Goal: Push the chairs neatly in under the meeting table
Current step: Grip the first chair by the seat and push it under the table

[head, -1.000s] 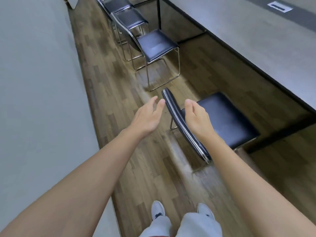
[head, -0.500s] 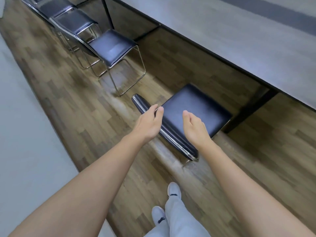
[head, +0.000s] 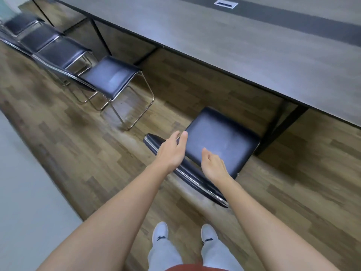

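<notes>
A black padded chair [head: 218, 143] with a chrome frame stands in front of me, its seat short of the grey meeting table [head: 224, 42]. My left hand [head: 172, 151] hovers over the top of its backrest with fingers straight. My right hand [head: 212, 167] is over the backrest's middle, fingers relaxed and slightly bent. Whether either hand touches the backrest is unclear. Neither hand grips anything. A second chair [head: 111, 77] stands to the left, out from the table.
More black chairs [head: 52, 49] line up at the far left along the table. A black table leg [head: 281, 128] stands just right of the near chair's seat. A pale wall [head: 23, 173] runs along my left. Wood floor lies between wall and chairs.
The view has swung right, so the near chair now faces the table more squarely. Both hands stayed over the backrest, moving forward slightly; the right hand's fingers have curled a little.
</notes>
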A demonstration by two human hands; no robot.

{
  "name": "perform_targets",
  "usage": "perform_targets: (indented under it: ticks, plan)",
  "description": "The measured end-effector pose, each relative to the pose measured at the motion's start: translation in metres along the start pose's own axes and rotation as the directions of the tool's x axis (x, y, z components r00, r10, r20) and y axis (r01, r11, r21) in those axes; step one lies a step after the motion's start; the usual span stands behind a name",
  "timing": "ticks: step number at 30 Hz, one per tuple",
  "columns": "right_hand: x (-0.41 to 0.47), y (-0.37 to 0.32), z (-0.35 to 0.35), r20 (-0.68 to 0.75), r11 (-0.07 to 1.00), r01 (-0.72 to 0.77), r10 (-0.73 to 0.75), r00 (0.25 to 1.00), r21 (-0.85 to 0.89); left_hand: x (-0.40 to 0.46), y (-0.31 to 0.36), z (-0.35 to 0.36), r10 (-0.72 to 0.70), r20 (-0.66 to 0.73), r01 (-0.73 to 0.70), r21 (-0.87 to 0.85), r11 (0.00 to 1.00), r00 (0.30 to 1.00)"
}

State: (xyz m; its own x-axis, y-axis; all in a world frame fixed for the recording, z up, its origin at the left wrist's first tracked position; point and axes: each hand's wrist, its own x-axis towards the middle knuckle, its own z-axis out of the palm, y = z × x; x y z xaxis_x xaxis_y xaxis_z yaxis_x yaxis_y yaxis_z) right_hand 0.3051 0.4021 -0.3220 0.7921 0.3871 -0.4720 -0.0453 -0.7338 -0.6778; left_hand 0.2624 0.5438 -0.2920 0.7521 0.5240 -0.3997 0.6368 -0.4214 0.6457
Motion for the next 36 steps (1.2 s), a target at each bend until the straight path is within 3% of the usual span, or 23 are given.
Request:
perform_targets:
  ticks: [5, 10, 16, 22, 24, 29, 33, 36]
  plan:
    - [0.016, -0.002, 0.037, 0.015, 0.996, 0.006, -0.005, 1.0, -0.087, 0.023, -0.021, 0.009, 0.122, 0.145, -0.141, 0.134, 0.981, 0.982]
    - [0.03, -0.017, 0.068, -0.086, 0.992, -0.097, 0.09, 0.992, -0.081, 0.052, -0.05, -0.005, 0.208, 0.316, -0.285, 0.221, 0.932, 0.926]
    - [0.028, -0.012, 0.097, -0.213, 0.956, -0.291, 0.276, 0.937, -0.042, 0.079, -0.088, -0.029, 0.191, 0.466, -0.429, 0.481, 0.764, 0.864]
    - [0.001, 0.014, 0.115, -0.314, 0.825, -0.503, 0.421, 0.851, -0.257, 0.093, -0.115, -0.028, 0.244, 0.534, -0.571, 0.617, 0.542, 0.809]
    - [-0.005, 0.023, 0.115, -0.34, 0.778, -0.589, 0.505, 0.793, -0.219, 0.09, -0.116, -0.025, 0.223, 0.499, -0.526, 0.626, 0.576, 0.838]
    - [-0.011, 0.04, 0.11, -0.422, 0.693, -0.718, 0.635, 0.647, -0.057, 0.086, -0.115, -0.011, 0.204, 0.26, -0.314, 0.516, 0.797, 0.944]
    - [-0.015, 0.047, 0.105, -0.47, 0.683, -0.691, 0.703, 0.534, 0.235, 0.095, -0.113, 0.001, 0.134, 0.11, -0.172, 0.528, 0.832, 0.985]
    - [-0.016, 0.052, 0.101, -0.42, 0.595, -0.629, 0.802, 0.425, 0.501, 0.104, -0.113, 0.0, 0.065, 0.003, -0.058, 0.476, 0.878, 0.998]
